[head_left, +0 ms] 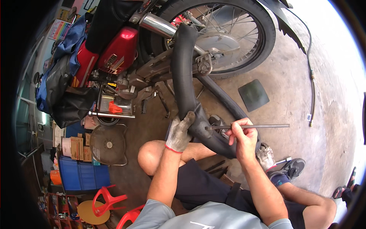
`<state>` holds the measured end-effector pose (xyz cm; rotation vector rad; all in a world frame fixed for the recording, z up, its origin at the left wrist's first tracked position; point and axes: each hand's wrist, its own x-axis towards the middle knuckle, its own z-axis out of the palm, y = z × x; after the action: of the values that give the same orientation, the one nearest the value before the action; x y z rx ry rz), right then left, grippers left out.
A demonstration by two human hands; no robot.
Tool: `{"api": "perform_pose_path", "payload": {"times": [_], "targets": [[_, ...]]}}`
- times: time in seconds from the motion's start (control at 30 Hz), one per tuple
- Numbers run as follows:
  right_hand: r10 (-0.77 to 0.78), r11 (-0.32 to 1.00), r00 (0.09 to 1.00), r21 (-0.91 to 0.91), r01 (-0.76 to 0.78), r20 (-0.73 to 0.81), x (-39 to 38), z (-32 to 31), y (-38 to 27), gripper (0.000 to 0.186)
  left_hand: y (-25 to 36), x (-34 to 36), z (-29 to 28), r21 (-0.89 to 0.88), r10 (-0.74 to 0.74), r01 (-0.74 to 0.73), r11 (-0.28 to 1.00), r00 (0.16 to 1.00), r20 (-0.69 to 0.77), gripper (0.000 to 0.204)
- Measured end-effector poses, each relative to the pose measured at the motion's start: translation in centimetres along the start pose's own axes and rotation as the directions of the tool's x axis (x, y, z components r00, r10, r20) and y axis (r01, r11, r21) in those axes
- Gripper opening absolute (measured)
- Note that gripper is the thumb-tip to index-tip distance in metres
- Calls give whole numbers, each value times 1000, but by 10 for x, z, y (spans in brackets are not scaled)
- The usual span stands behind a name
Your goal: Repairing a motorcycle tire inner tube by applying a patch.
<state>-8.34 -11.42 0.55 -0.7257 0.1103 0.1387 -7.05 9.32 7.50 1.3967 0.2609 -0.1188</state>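
Observation:
A fat black inner tube (183,72) runs down from beside the motorcycle's rear wheel and curves across my lap. My left hand (180,131), in a grey work glove with a red cuff edge, is closed round the tube with the thumb on top. Bare, my right hand (244,138) pinches a long thin metal rod (272,126). The rod lies nearly level, and its left end meets the tube at a small dark round spot. Whether that end presses in or only touches, I cannot tell. A second work glove (266,156) lies by my right shoe.
The red motorcycle (121,47) with its rear wheel (268,36) stands ahead. A dark square sheet (253,95) and a hose (313,87) lie on the concrete to the right. Leftward are a round metal fan-like piece (101,152), a blue bin (82,177) and a red chair (108,198).

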Motion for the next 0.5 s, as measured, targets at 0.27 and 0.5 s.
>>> {"api": "perform_pose_path", "payload": {"times": [0.27,0.5], "targets": [[11,1000,1000,-8,-10,18,5,7,4,12,-2,-2,2,17,26,-26,1000,1000,-15,64],[-111,994,946,-14,112,-305,32,-52,-21,15,-7,-2,2,105,59,-58,993,998,-11,66]]}}
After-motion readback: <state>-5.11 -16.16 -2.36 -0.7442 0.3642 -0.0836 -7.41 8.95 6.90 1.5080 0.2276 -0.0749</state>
